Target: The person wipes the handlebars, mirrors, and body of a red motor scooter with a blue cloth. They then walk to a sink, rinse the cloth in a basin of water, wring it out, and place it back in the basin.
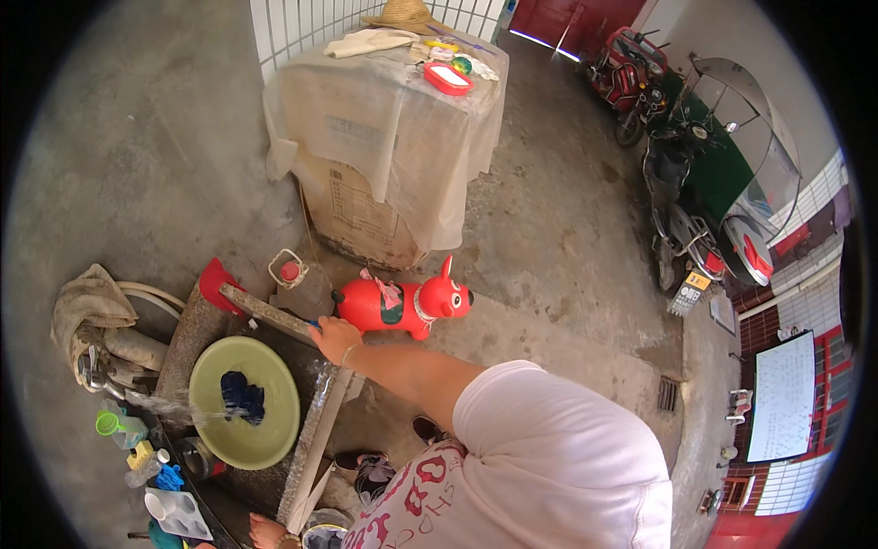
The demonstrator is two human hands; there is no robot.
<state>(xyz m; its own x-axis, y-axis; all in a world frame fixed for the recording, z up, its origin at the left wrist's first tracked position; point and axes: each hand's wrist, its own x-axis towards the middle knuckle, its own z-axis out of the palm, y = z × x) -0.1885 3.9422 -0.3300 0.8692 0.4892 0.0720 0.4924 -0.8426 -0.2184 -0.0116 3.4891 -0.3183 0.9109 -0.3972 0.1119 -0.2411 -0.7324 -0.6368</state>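
Note:
A yellow-green plastic basin (278, 429) sits in the stone sink (312, 429), with dark blue wet cloth (241, 398) in it. Water streams from a metal tap (92, 367) into the basin. My right hand (337, 340) is at the sink's corner, over a small blue item (314, 324) that it mostly hides. Low in view, my left hand (266, 531) is by the sink's other end, partly cut off by the frame edge; what its fingers hold is unclear.
A red inflatable animal toy (405, 302) and a plastic jug (302, 288) stand beside the sink. Cups, a yellow sponge (140, 454) and a grey tray (180, 513) line the far ledge. Beyond are a plastic-covered carton (370, 199) and a parked scooter (675, 199).

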